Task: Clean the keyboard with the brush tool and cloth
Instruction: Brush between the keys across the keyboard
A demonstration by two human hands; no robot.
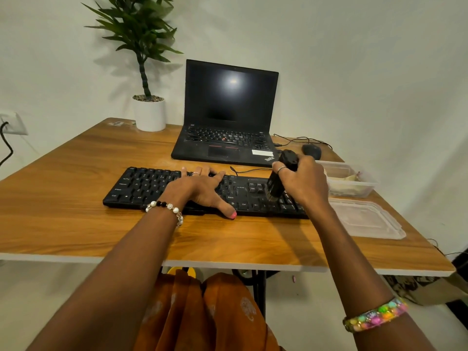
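Note:
A black keyboard (141, 186) lies across the middle of the wooden table (76, 224). My left hand (200, 190) rests flat on its middle keys, fingers spread, thumb at the front edge. My right hand (304, 183) grips a black brush tool (277, 182) held nearly upright, its bristles touching the keys at the keyboard's right part. A pale cloth seems to lie inside the clear plastic container (354, 184) right of the keyboard.
An open black laptop (228, 117) stands behind the keyboard. A black mouse (312, 151) with cables lies at the back right. A clear lid (367, 219) lies at the right edge. A potted plant (149, 112) stands at the back left.

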